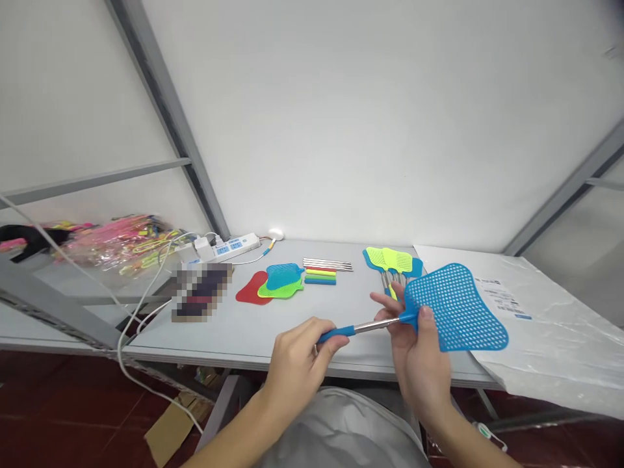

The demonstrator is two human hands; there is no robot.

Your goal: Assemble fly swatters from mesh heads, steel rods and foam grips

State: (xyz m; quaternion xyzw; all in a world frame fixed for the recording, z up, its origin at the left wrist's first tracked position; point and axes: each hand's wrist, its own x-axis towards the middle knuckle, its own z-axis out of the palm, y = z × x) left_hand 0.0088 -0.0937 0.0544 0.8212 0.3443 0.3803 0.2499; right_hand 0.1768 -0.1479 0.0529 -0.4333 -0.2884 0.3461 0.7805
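A blue fly swatter [455, 309] with a metal rod is held up over the front edge of the table. My left hand [299, 361] is closed round its blue handle. My right hand [422, 364] grips the base of the mesh head, thumb on top and some fingers stretched out behind. Beyond the right hand lie several assembled swatters [392, 259] with yellow and blue heads. Left of them are metal rods [327, 264], coloured handle tubes [320, 279], and loose swatter heads: a red one [251, 290], a blue one [284, 276] and a green one [287, 290].
A power strip [236, 245] with plugs and cables sits at the back left. Near it lies a pixelated object [202, 292]. Plastic-wrapped pink and yellow goods [127, 240] fill the left side. A white plastic bag [550, 325] covers the table's right end. Metal posts frame the table.
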